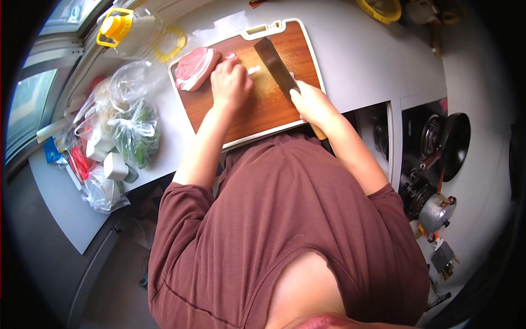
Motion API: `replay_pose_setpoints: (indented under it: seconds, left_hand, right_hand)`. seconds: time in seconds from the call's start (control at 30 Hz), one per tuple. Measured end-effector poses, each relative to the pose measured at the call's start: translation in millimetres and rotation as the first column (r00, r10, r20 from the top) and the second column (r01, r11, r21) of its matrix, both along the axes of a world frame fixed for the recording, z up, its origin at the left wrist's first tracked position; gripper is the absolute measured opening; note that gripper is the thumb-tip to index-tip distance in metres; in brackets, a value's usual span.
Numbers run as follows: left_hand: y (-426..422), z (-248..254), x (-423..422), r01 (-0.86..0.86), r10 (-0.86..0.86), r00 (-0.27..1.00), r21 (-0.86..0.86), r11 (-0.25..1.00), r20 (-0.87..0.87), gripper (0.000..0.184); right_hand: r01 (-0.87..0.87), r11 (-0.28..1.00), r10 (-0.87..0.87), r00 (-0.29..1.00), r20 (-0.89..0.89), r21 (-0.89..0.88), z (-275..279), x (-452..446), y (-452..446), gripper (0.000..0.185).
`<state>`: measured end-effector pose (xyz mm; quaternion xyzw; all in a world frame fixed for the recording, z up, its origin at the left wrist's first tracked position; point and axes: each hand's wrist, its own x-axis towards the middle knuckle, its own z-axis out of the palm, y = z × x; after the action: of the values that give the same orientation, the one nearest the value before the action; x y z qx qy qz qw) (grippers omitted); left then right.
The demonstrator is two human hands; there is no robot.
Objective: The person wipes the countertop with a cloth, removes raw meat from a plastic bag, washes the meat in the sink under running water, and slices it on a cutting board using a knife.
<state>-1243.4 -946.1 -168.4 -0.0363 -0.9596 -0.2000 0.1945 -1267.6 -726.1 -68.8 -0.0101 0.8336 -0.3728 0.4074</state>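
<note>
Left fingers curled at small meat piece, grip unclear; right fingers clenched round knife. Beside left fingers, large meat slab, apparently mostly uncut, on cutting board.

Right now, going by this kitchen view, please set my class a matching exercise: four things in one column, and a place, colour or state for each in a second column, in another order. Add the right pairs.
Column one
1. knife
2. thick piece of meat
3. big bottle
4. frying pan

Column two
A. clear, with a yellow cap
B. gripped in the right hand
C. black and round
D. lying on the cutting board

Right pairs: 1-B, 2-D, 3-A, 4-C
</note>
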Motion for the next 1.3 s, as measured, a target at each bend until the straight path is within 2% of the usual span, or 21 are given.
replay_pose_setpoints:
  seconds: [0.03, 0.1, 0.13, 0.27, 0.4, 0.5, 0.53, 0.63, 0.73, 0.93, 1.13, 1.3]
  left_hand:
    - [2.9, 3.2, 3.0, 0.104, -0.105, 0.987, 0.020, 0.994, 0.120, 0.013]
    - [19.2, 2.7, 15.4, 0.170, -0.165, 0.960, -0.005, 0.985, 0.226, 0.015]
    - [23.8, 3.8, 21.4, 0.185, -0.195, 0.952, 0.062, 0.981, 0.235, 0.018]
    - [26.0, 1.6, 39.3, 0.078, -0.092, 0.992, 0.161, 0.984, 0.083, 0.023]
    - [31.9, -5.9, 52.4, 0.168, -0.167, 0.986, 0.130, 0.977, -0.014, 0.031]
    - [34.8, -7.7, 54.4, 0.186, -0.188, 0.982, 0.105, 0.977, 0.006, 0.036]
    - [34.0, -9.6, 54.3, 0.193, -0.194, 0.981, 0.104, 0.976, 0.008, 0.037]
    - [33.1, -10.4, 54.8, 0.191, -0.193, 0.981, 0.122, 0.974, 0.008, 0.035]
    - [34.4, -13.8, 55.4, 0.171, -0.168, 0.985, 0.098, 0.980, -0.035, 0.034]
    - [36.2, -26.9, 56.7, 0.116, -0.115, 0.993, 0.104, 0.988, -0.014, 0.025]
    - [37.7, -29.2, 53.9, 0.101, -0.099, 0.995, 0.108, 0.989, -0.025, 0.023]
    - [39.6, -26.8, 52.1, 0.091, -0.087, 0.995, 0.102, 0.991, -0.040, 0.022]
  right_hand:
    - [0.003, 1.000, -0.003, 1.000, -0.010, -0.006, -1.2, 0.3, 1.9, 0.034]
    - [0.008, 1.000, -0.008, 1.000, -0.023, -0.016, -6.3, 2.3, 7.7, 0.034]
    - [-0.013, 1.000, 0.013, 0.997, -0.070, 0.003, -10.5, 4.4, 11.0, 0.034]
    - [-0.128, 0.988, 0.144, 0.967, -0.212, 0.091, -13.4, 8.1, 18.3, 0.031]
    - [-0.233, 0.961, 0.266, 0.922, -0.280, 0.147, -7.5, 15.0, 15.6, 0.024]
    - [-0.273, 0.939, 0.334, 0.870, -0.364, 0.208, -9.0, 22.1, 10.2, 0.022]
    - [-0.267, 0.944, 0.328, 0.819, -0.471, 0.192, -12.7, 25.7, 10.1, 0.022]
    - [-0.306, 0.926, 0.375, 0.796, -0.474, 0.220, -9.3, 27.0, 7.6, 0.021]
    - [-0.363, 0.886, 0.451, 0.818, -0.358, 0.288, -6.5, 23.5, 5.2, 0.030]
    - [-0.423, 0.817, 0.572, 0.679, -0.460, 0.392, -13.6, 26.2, 6.1, 0.030]
    - [-0.425, 0.818, 0.572, 0.681, -0.458, 0.389, -16.0, 25.4, 4.3, 0.030]
    - [-0.454, 0.797, 0.594, 0.707, -0.384, 0.398, -16.0, 22.2, 2.8, 0.024]
